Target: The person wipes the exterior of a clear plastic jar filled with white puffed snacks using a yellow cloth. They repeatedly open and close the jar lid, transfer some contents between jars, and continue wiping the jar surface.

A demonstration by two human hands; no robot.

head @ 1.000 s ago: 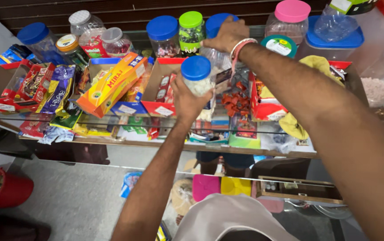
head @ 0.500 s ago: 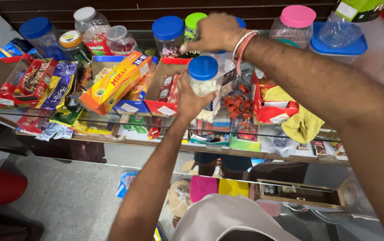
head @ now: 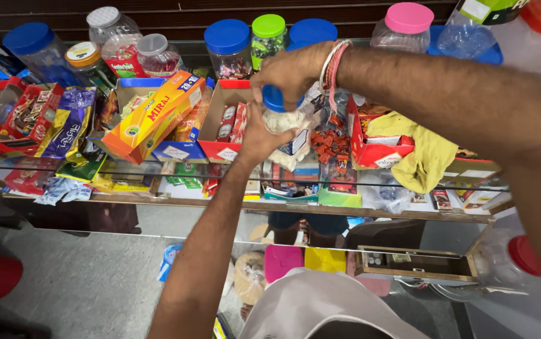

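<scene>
Jar lid (head: 275, 98) half hidden (under hands)

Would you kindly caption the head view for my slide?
Left hand steadies a clear jar; right hand grips its blue lid.

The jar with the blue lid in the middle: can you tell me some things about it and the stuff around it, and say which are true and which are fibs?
1. The left hand holds the clear jar from the side. True.
2. The right hand rests on the jar's blue lid. True.
3. The jar's lid is pink. False: it is blue; the pink lid sits on another jar at the back.
4. A yellow cloth hangs from a red box. True.
5. The orange box lies right of the jar. False: it lies to its left.
</scene>
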